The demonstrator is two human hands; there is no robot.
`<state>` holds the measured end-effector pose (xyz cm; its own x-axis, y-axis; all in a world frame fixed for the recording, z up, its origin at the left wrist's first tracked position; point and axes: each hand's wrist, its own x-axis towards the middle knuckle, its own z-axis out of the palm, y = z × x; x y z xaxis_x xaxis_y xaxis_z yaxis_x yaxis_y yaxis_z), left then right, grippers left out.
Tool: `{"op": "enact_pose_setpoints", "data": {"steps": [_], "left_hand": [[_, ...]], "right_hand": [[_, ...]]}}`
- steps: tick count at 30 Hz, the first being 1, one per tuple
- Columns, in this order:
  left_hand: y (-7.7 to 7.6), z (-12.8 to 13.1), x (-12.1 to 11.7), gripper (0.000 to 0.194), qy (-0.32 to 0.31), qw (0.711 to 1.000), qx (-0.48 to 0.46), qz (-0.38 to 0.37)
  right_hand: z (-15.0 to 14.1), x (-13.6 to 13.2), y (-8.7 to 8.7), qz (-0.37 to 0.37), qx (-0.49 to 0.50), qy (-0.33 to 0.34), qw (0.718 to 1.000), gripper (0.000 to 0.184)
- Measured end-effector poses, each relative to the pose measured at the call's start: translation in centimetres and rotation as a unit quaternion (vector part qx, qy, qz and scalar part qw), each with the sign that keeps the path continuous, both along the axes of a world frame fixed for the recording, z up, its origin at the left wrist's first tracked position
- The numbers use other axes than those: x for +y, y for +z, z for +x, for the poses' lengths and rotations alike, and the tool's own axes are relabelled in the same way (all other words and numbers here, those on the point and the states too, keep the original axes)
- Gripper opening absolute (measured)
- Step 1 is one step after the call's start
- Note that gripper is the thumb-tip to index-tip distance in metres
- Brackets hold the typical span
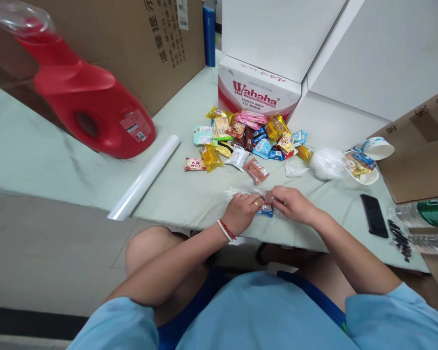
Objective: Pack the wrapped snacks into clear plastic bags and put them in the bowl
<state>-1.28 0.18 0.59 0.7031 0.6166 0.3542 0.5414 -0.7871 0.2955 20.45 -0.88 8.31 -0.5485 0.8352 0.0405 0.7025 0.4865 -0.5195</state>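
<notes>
Near the table's front edge lies a clear plastic bag with small wrapped snacks in it; a blue snack packet shows between my hands. My left hand is closed over the bag, its fingers bent on the plastic. At the bag's right side my right hand pinches the film, fingertips together. The fingers partly hide the bag's contents. Just beyond them lies a brown snack packet, in front of a pile of mixed wrapped snacks.
A white roll and a large red bottle are at left. Behind the pile stands a Wahaha carton. Rightward are a bunched white plastic bag, a bowl with snacks, a phone and plastic bottles.
</notes>
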Motion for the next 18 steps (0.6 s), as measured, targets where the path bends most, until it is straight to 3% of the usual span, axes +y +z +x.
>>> {"op": "enact_pose_setpoints", "data": {"steps": [5,9,11,14,16,18], "left_hand": [[-0.2,-0.6,0.0,0.016,0.128,0.991,-0.046,-0.016],[0.1,-1.7,1.1,0.020,0.142,0.975,-0.157,-0.065],[0.5,-2.2,2.3,0.020,0.143,0.953,-0.246,-0.107],[1.0,-2.4,4.2,0.020,0.193,0.896,-0.350,-0.192],[1.3,-2.2,5.2,0.027,0.225,0.869,-0.355,-0.262],[1.6,-2.0,5.6,0.036,0.218,0.875,-0.282,-0.328]], "right_hand": [[-0.3,-3.0,-3.0,-0.020,-0.023,0.010,0.999,0.044],[-0.1,-3.2,-3.7,-0.030,-0.051,0.004,0.998,0.045],[-0.1,-3.2,-3.6,-0.028,-0.077,0.016,0.997,0.047],[-0.5,-3.3,-3.4,-0.018,-0.110,0.014,0.994,0.050],[-0.8,-3.5,-3.3,-0.014,-0.116,0.006,0.993,0.050],[-1.0,-3.6,-3.4,-0.014,-0.123,0.000,0.992,0.051]]}}
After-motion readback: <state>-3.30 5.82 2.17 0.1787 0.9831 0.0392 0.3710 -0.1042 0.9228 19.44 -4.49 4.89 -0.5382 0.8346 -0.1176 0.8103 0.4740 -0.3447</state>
